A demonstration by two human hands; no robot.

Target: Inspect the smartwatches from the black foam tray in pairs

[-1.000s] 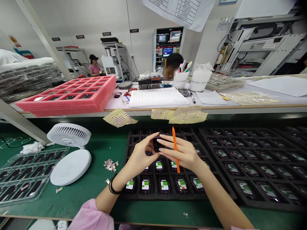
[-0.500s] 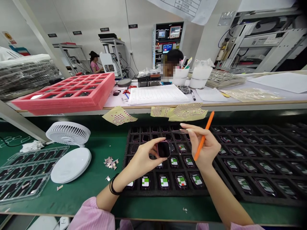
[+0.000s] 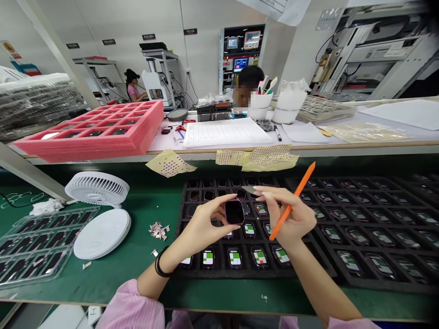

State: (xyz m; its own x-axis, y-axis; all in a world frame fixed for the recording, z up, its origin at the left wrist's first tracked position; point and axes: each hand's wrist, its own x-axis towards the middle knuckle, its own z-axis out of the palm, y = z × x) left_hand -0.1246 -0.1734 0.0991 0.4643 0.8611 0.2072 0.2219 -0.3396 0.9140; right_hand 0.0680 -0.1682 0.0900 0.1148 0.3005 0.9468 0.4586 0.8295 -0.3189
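Note:
Thumb and fingers of my left hand (image 3: 209, 219) grip the edges of a small dark watch-like device (image 3: 234, 212), its black face toward me. My right hand (image 3: 293, 212) pinches a thin translucent film (image 3: 251, 189) between thumb and forefinger, just above and right of the device. An orange stick (image 3: 295, 196) is also held in that hand, slanting across the palm. Beneath both hands lies a black foam tray (image 3: 219, 273) with rows of similar devices, several with green and white labels. The film and the device appear apart.
A second black tray (image 3: 366, 284) lies right. On the left are a white fan (image 3: 103, 233), clear plastic trays (image 3: 34, 246) and small scraps (image 3: 159, 230). A shelf edge (image 3: 206, 155) with yellow sticker sheets crosses ahead, bearing a pink foam tray (image 3: 144, 132). Two people are beyond.
My right hand has turned slightly, and the film now shows broader and closer to the device. The orange stick's lower end has shifted left. My left hand has barely moved.

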